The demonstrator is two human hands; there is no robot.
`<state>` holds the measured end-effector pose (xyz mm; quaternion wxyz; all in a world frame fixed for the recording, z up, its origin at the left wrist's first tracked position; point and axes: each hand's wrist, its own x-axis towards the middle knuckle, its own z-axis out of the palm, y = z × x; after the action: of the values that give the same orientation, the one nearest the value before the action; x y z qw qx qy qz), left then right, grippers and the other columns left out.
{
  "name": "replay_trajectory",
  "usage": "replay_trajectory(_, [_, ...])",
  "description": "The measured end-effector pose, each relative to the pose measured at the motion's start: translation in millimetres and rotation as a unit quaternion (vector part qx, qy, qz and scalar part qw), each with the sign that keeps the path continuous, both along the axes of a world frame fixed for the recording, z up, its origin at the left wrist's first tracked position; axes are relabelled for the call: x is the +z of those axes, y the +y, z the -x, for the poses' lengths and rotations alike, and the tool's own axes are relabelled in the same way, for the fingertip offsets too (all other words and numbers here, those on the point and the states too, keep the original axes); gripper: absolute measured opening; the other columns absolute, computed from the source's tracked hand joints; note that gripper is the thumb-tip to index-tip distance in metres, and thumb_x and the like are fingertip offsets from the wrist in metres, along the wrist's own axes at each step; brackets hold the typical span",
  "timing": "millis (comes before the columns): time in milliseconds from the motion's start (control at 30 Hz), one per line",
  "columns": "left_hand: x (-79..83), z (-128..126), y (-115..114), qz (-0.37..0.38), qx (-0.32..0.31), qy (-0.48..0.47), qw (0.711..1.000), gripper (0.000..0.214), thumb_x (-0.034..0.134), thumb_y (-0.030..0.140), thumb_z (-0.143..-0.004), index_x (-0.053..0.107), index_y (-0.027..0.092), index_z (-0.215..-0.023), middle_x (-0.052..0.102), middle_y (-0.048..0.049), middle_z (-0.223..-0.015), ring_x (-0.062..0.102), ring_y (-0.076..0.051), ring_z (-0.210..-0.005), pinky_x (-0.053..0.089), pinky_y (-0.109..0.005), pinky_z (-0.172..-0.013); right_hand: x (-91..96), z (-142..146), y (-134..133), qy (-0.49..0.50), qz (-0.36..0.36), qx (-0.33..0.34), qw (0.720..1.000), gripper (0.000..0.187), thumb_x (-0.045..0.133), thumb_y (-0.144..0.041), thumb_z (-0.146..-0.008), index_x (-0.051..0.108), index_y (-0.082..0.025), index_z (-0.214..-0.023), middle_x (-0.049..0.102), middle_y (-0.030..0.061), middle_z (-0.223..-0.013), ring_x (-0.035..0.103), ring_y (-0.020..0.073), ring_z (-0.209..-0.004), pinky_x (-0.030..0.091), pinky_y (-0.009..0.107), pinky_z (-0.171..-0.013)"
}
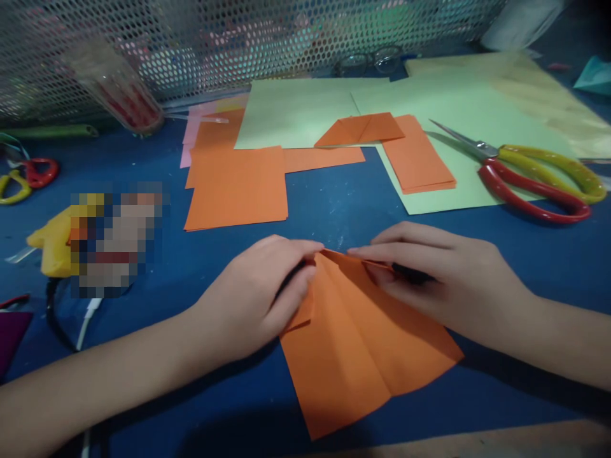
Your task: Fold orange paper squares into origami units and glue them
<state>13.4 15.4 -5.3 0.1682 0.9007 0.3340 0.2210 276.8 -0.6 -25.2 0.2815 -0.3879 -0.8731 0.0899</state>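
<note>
A sheet of orange paper [353,356] with a crease down its middle lies in front of me on the blue table. My left hand [267,286] pinches its far left edge, where a small flap is folded over beneath the fingers. At the far right edge, my right hand [424,267] grips the paper between thumb and fingers, lifting that side a little. Beyond my hands sit a stack of orange paper squares [238,191], a folded orange paper piece [360,129] and some orange paper strips [420,159].
Scissors [491,152] with red and yellow handles rest on green paper [443,197] at right. A yellow glue gun [60,238] and a blurred-out object with a white cable [90,315] lie left. A jar [119,95] leans near the perforated metal screen [229,44] behind.
</note>
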Motion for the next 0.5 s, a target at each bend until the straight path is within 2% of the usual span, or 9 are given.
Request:
replay_trajectory(100, [1.8,2,9,-0.018,0.038,0.015,0.999,0.018,0.053,0.014,-0.102,0.067,0.012,-0.113,0.076,-0.0066,-0.105,0.070,-0.019,-0.099,0.056,-0.030,-0.091,-7.4,-2,0,0.006,-0.024,0.031,0.999,0.031,0.049,-0.010,-0.101,0.069,-0.025,-0.119,0.070,0.0037,-0.098,0.069,0.0135,-0.083,0.058,0.024,-0.071])
replay_trajectory(233, [-2.6,2,16,-0.047,0.025,0.033,0.998,0.016,0.058,0.019,-0.102,0.071,0.012,-0.110,0.075,-0.0074,-0.102,0.067,-0.021,-0.100,0.055,-0.034,-0.091,-10.8,-3,2,-0.007,-0.034,0.074,0.997,0.032,0.042,-0.013,-0.105,0.066,-0.020,-0.126,0.067,0.0064,-0.101,0.066,0.0157,-0.090,0.059,0.028,-0.077])
replay_trajectory(367, [-7.4,1,16,-0.073,0.011,0.050,0.996,0.023,0.055,0.022,-0.105,0.073,0.012,-0.116,0.073,-0.0089,-0.100,0.064,-0.022,-0.095,0.054,-0.035,-0.086,-1.5,-2,7,-0.050,-0.028,0.108,0.992,0.032,0.040,-0.015,-0.106,0.068,-0.016,-0.122,0.070,0.0096,-0.099,0.065,0.0181,-0.089,0.059,0.031,-0.075])
replay_trajectory(500, [-10.2,2,17,-0.120,-0.002,0.062,0.991,0.025,0.055,0.022,-0.105,0.076,0.011,-0.114,0.072,-0.0105,-0.098,0.062,-0.023,-0.092,0.054,-0.036,-0.082,8.2,0,10,-0.069,-0.038,0.125,0.989,0.032,0.041,-0.021,-0.108,0.072,-0.015,-0.113,0.072,0.0114,-0.097,0.065,0.0195,-0.083,0.059,0.034,-0.073])
